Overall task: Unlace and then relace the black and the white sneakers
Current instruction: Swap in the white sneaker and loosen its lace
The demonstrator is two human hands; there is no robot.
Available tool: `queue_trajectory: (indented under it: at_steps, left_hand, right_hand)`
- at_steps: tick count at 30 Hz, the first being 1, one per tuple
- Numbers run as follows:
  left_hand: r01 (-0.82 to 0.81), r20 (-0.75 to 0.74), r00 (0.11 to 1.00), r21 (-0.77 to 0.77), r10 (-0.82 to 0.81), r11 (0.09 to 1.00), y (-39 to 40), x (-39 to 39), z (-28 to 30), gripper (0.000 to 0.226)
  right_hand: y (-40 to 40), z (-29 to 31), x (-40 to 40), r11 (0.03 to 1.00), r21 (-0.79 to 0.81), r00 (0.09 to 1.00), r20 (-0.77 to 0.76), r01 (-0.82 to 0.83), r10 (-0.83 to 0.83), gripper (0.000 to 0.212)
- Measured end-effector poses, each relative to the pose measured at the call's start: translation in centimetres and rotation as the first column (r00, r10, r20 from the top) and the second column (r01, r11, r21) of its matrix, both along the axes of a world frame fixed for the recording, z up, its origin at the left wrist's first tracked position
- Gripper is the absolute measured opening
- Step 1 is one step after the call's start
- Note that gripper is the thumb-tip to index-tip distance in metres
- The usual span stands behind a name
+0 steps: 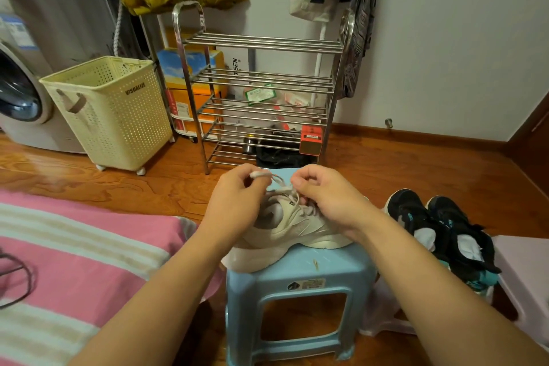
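On the blue stool (pixel 297 279) lies a white sneaker (pixel 285 226). Left of its tongue the left hand (pixel 234 196) pinches a loop of white lace (pixel 269 177); right of it the right hand (pixel 323 196) pinches lace at the eyelets. This looks like working the lace; next, slack must be fed through. Right of the stool, on the wooden floor (pixel 148 181), stand the black sneakers (pixel 439 223); behind it, a steel rack (pixel 261 80).

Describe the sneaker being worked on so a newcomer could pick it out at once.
Find the light blue plastic stool in front of the steel rack. On its seat lies the white sneaker, its lace pinched by both hands. Unlike the black pair on the floor to its right, it is pale cream.
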State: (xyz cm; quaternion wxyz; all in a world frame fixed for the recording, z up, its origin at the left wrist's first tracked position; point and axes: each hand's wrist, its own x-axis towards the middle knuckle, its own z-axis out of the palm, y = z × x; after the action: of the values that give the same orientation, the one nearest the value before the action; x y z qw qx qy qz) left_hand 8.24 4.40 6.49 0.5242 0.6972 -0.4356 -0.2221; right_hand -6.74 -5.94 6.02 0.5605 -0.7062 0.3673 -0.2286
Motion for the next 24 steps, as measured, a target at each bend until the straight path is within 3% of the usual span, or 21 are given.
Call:
queue_trajectory:
  at_steps: [2, 6, 10, 12, 14, 16, 18, 24]
  left_hand:
    - [-0.01, -0.083, 0.996, 0.003, 0.011, 1.0, 0.2, 0.3, 0.3, 0.026]
    - [0.009, -0.088, 0.996, 0.011, -0.008, 1.0, 0.5, 0.2, 0.4, 0.031]
    - [0.063, -0.405, 0.912, -0.011, -0.063, 0.998, 0.7, 0.6, 1.6, 0.03]
    - [0.107, -0.479, 0.872, -0.01, -0.099, 0.994, 0.9, 0.8, 2.0, 0.03]
    - [0.111, -0.446, 0.89, 0.011, -0.095, 0.994, 0.9, 0.8, 1.9, 0.031]
    - [0.094, -0.37, 0.926, 0.055, -0.067, 0.994, 0.8, 0.8, 1.7, 0.034]
    - [0.086, -0.324, 0.944, 0.078, -0.056, 0.993, 0.8, 0.8, 1.7, 0.036]
    - [0.099, -0.308, 0.949, 0.092, -0.067, 0.991, 0.8, 0.9, 1.9, 0.037]
  right_hand:
    - [-0.1, 0.2, -0.2, 0.997, 0.069, 0.993, 0.103, 0.042, -0.049, 0.012]
    - [0.0, 0.1, 0.1, 0.985, 0.093, 0.969, 0.186, 0.149, -0.164, 0.019]
    - [-0.6, 0.7, -0.3, 0.917, 0.385, 0.898, 0.36, 0.103, -0.252, 0.026]
    - [-0.6, 0.9, -0.9, 0.965, 0.252, 0.956, 0.255, 0.079, -0.144, 0.034]
    - [0.1, 1.0, -1.1, 1.0, -0.004, 1.0, 0.021, -0.007, 0.007, 0.036]
    - [0.9, 1.3, -0.9, 0.983, -0.157, 0.993, -0.089, -0.095, 0.082, 0.029]
    - [1.2, 1.7, -0.7, 0.963, -0.252, 0.994, -0.085, -0.093, 0.074, 0.026]
    - [1.6, 1.7, -1.4, 0.939, -0.332, 0.995, -0.046, -0.094, 0.084, 0.035]
